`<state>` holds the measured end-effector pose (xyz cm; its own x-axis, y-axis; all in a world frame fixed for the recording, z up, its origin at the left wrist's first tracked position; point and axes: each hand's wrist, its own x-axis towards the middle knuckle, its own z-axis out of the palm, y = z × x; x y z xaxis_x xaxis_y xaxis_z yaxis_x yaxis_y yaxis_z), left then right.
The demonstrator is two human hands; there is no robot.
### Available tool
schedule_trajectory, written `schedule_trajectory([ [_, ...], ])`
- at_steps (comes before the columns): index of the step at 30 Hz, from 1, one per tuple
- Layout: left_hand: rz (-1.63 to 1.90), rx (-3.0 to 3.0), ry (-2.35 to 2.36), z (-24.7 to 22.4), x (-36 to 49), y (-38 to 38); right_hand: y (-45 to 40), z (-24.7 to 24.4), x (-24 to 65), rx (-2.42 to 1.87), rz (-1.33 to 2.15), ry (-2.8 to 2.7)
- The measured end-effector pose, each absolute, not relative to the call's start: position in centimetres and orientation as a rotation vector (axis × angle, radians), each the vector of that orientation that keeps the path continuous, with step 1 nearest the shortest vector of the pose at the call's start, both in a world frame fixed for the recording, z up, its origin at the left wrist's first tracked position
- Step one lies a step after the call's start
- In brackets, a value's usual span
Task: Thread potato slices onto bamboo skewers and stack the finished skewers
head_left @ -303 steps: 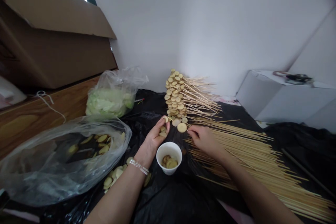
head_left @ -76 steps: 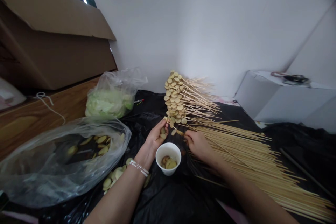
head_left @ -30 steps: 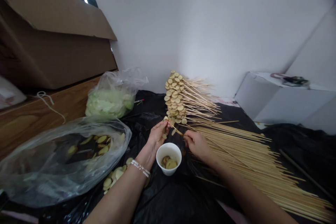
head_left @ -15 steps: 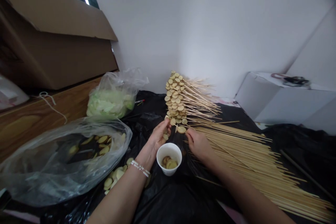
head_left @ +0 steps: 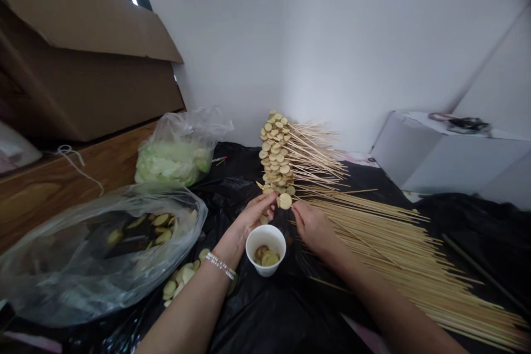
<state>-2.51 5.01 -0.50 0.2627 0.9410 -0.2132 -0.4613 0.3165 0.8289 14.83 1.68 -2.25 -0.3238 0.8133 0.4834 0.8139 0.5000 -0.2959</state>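
Note:
My right hand (head_left: 313, 225) is closed around a thin bamboo skewer, mostly hidden by the fingers. On its tip, between my hands, sits a round pale potato slice (head_left: 284, 201). My left hand (head_left: 258, 213) pinches at the slice's left side, with more slices partly hidden in the palm. Just behind my hands rises a stack of skewered potato slices (head_left: 275, 156), their sticks pointing right. A white cup (head_left: 266, 270) with a few slices inside stands in front of my hands. Loose potato slices (head_left: 182, 277) lie beside my left forearm.
Bare bamboo skewers (head_left: 385, 249) spread across the black plastic sheet (head_left: 269, 315) at right. At left are an open clear bag (head_left: 53, 287) with slices and a tied bag of pale green vegetable (head_left: 170, 163). A cardboard box (head_left: 116, 88) and a white box (head_left: 448, 149) flank the wall.
My left hand has moved right and slightly down, from beside the stack to the slice on the skewer. The slice has turned its round face toward me. My right hand stays nearly in place.

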Motion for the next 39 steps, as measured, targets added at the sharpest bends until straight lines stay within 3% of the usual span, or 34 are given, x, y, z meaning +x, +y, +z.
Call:
schedule_trajectory([
  [8,0.897,0.689,0.75,-0.7,-3.0,4.8,1.9,-2.3,15.0,-1.323,0.036,-2.111],
  [23,1.094,0.69,0.869,-0.9,-2.7,5.2,2.0,-1.9,15.0,-1.323,0.202,-2.066],
  [39,0.942,0.217,0.77,0.0,-3.6,5.5,2.6,-1.8,15.7,-1.342,0.187,-1.947],
])
